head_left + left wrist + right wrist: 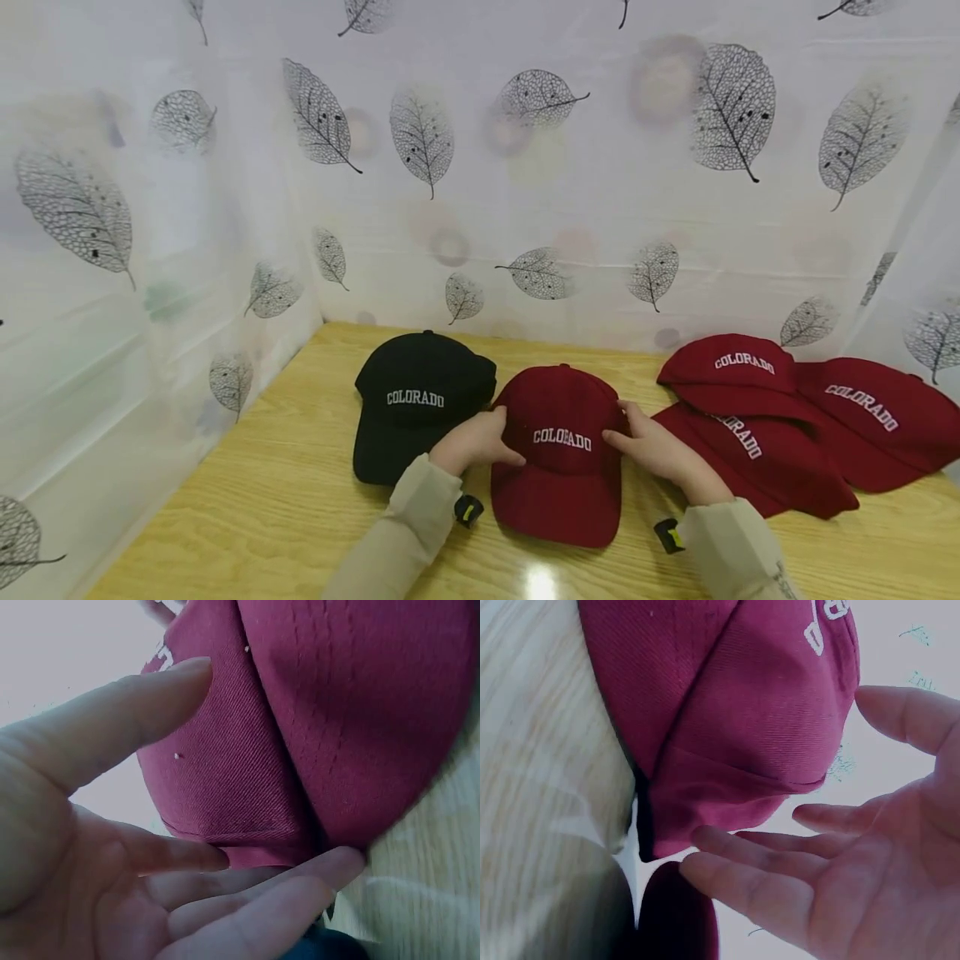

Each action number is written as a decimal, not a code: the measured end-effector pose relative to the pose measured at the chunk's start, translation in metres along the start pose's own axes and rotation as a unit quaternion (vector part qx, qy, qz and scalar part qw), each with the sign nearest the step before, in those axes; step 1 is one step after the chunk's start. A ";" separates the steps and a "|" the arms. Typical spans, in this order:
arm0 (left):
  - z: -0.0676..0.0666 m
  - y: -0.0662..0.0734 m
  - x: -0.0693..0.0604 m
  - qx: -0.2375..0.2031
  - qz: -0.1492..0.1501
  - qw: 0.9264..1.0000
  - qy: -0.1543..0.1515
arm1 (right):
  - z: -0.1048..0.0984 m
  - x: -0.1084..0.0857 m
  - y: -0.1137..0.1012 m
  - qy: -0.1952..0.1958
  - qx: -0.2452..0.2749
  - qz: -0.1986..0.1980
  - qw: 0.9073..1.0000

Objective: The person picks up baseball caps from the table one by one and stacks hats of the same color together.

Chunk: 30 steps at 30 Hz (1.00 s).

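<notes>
a pale backdrop (487, 212) printed with skeleton leaves hangs behind a wood-grain surface (247, 500), and the action is right in the middle of it: a dark red cap (558, 500), crown up, brim toward the person, white "colorado" across the front. the left hand (482, 437) is on one side, the right hand (654, 443) on the other, both spread wide with fingers mostly straight, thumbs toward the front panel. is it a firm hold? can't call it; the wrist views show fingertips right at the lower edge, but no clear squeeze.

it looks like a positioning job, and the soft crown is the tricky bit, likely to dent if pinched. best play: light, equal pressure from both sides, fingers low by the band rather than up on the panel, lettering facing square to the front. watch that left side! a black cap (412, 417) sits just beside, easily nudged by a careless knuckle. out to the right, three more red caps (738, 392) lie overlapping, near enough that the right hand needs a tidy elbow.
</notes>
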State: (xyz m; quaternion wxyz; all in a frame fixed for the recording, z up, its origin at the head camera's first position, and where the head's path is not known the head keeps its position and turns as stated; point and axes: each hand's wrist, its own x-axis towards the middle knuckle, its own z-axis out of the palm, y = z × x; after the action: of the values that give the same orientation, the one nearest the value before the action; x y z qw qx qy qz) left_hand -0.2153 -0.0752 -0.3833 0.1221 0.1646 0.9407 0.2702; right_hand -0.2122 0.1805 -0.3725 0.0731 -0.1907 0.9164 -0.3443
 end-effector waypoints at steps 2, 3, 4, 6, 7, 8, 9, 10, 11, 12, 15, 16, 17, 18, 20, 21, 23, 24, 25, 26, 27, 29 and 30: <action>0.000 0.001 -0.003 0.010 0.004 1.000 -0.004 | 0.000 -0.003 -0.002 0.004 -0.017 0.002 1.000; 0.000 0.001 -0.005 0.016 0.008 1.000 -0.006 | 0.000 -0.005 -0.003 0.004 -0.024 0.004 1.000; 0.000 0.001 -0.007 0.022 0.013 1.000 -0.007 | 0.000 -0.008 -0.004 0.004 -0.034 0.008 0.999; -0.001 0.003 -0.011 0.034 0.021 0.999 -0.011 | 0.000 -0.013 -0.007 -0.003 -0.050 0.016 0.999; -0.002 0.004 -0.013 0.036 0.024 0.999 -0.014 | 0.000 -0.015 -0.007 -0.010 -0.057 0.020 0.998; -0.002 0.004 -0.015 0.034 0.026 0.999 -0.018 | 0.000 -0.017 -0.008 -0.021 -0.064 0.021 0.997; -0.003 0.005 -0.016 0.026 0.024 0.999 -0.025 | 0.000 -0.019 -0.009 -0.034 -0.065 0.021 0.997; -0.003 0.006 -0.018 0.015 0.022 0.999 -0.031 | 0.001 -0.021 -0.010 -0.049 -0.064 0.019 0.997; -0.003 0.007 -0.019 0.005 0.018 0.999 -0.036 | 0.001 -0.023 -0.011 -0.066 -0.062 0.014 0.996; -0.003 0.007 -0.019 -0.007 0.014 0.999 -0.041 | 0.002 -0.024 -0.012 -0.083 -0.059 0.006 0.995; -0.003 0.008 -0.021 -0.036 0.011 0.998 -0.047 | 0.005 -0.027 -0.015 -0.127 -0.054 -0.029 0.990; -0.003 0.007 -0.021 -0.041 0.013 0.998 -0.046 | 0.006 -0.028 -0.016 -0.135 -0.056 -0.043 0.988; -0.002 0.007 -0.020 -0.045 0.015 0.998 -0.046 | 0.007 -0.028 -0.017 -0.142 -0.060 -0.056 0.986; -0.002 0.007 -0.020 -0.051 0.017 0.997 -0.047 | 0.008 -0.028 -0.017 -0.147 -0.064 -0.066 0.985; -0.002 0.007 -0.020 -0.056 0.021 0.997 -0.045 | 0.010 -0.028 -0.018 -0.154 -0.071 -0.069 0.983; -0.002 0.006 -0.019 -0.058 0.022 0.997 -0.045 | 0.010 -0.028 -0.018 -0.156 -0.074 -0.071 0.982; -0.001 0.006 -0.019 -0.057 0.026 0.997 -0.042 | 0.012 -0.028 -0.018 -0.157 -0.074 -0.061 0.983; -0.001 0.006 -0.018 -0.056 0.029 0.997 -0.039 | 0.012 -0.028 -0.018 -0.158 -0.073 -0.055 0.983; -0.001 0.005 -0.018 -0.053 0.033 0.997 -0.037 | 0.012 -0.028 -0.018 -0.158 -0.071 -0.050 0.984; -0.001 0.005 -0.017 -0.052 0.038 0.997 -0.035 | 0.012 -0.028 -0.018 -0.158 -0.070 -0.046 0.984; -0.001 0.005 -0.016 -0.050 0.042 0.997 -0.033 | 0.013 -0.027 -0.018 -0.158 -0.070 -0.044 0.984; 0.000 0.004 -0.015 -0.047 0.051 0.997 -0.030 | 0.013 -0.027 -0.018 -0.157 -0.070 -0.043 0.984; 0.000 0.004 -0.015 -0.047 0.054 0.997 -0.029 | 0.013 -0.027 -0.018 -0.157 -0.071 -0.044 0.984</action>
State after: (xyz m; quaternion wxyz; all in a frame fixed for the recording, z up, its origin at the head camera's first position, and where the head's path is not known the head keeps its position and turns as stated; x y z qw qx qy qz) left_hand -0.2006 -0.0780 -0.3791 0.1424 0.2171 0.9128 0.3151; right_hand -0.1788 0.1714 -0.3700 0.1870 -0.2867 0.9064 -0.2475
